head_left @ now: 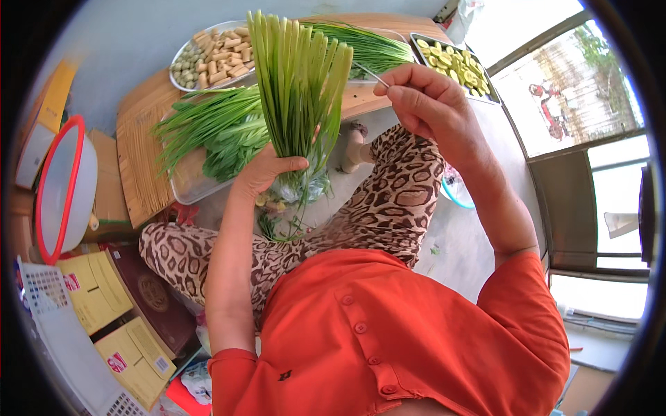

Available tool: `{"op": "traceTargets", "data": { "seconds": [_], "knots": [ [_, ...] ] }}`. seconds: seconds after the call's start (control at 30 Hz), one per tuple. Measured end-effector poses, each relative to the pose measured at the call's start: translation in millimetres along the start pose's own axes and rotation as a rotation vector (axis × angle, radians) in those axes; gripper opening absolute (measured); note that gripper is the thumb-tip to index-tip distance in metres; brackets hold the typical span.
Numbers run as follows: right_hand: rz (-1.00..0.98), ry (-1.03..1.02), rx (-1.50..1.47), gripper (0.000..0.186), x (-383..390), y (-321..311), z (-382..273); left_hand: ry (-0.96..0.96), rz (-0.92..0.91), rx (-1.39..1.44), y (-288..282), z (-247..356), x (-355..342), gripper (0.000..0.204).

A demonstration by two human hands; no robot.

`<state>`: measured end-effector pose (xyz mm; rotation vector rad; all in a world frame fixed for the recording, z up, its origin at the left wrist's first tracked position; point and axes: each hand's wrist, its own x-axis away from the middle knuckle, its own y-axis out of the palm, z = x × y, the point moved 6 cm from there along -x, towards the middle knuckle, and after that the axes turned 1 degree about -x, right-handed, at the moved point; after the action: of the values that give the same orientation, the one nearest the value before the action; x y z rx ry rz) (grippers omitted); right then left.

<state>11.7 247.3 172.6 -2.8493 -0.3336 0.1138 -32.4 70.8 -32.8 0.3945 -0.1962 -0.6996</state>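
Note:
My left hand [274, 170] grips an upright bundle of long flat green leaves [298, 90] near its lower part, with loose strands hanging below. To the right of the bundle, my right hand [427, 111] pinches a thin metal stick [371, 73], whose far end points toward the leaves. A clear plastic tray of loose greens [201, 125] lies on the wooden table behind my left hand. Beyond the bundle, another tray holds long thin greens [378, 48]. Under my left hand is a crumpled plastic bag [309, 187] with trimmings about it.
A platter of beige pieces and round green items [215, 55] and a tray of yellow-green slices [454, 66] stand on the table [142, 128]. A red-rimmed bucket [76, 194] and boxes [94, 284] are at my left. Windows and doors [569, 201] line the right.

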Motion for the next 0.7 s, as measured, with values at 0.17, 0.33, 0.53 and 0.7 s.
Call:
{"op": "traceTargets", "data": {
  "seconds": [0.17, 0.33, 0.53, 0.7],
  "knots": [
    [0.036, -0.047, 0.032, 0.019, -3.6, -27.1, -9.2, 0.006, 0.133, -0.054, 5.2, -0.1, -44.7, 0.067],
    [0.116, -0.068, 0.05, 0.021, -8.6, -55.3, -12.4, 0.029, -0.143, -0.107, 55.9, 10.3, -72.6, 0.064],
    [0.186, -0.066, -0.086, 0.023, -25.4, -96.9, 14.6, 0.09, -0.182, 0.003, 78.2, -17.4, -101.0, 0.058],
    [0.307, -0.033, -0.118, 0.023, -29.6, -130.5, 47.3, -0.105, -0.309, -0.031, 88.4, -35.4, -103.7, 0.063]
  ]
}}
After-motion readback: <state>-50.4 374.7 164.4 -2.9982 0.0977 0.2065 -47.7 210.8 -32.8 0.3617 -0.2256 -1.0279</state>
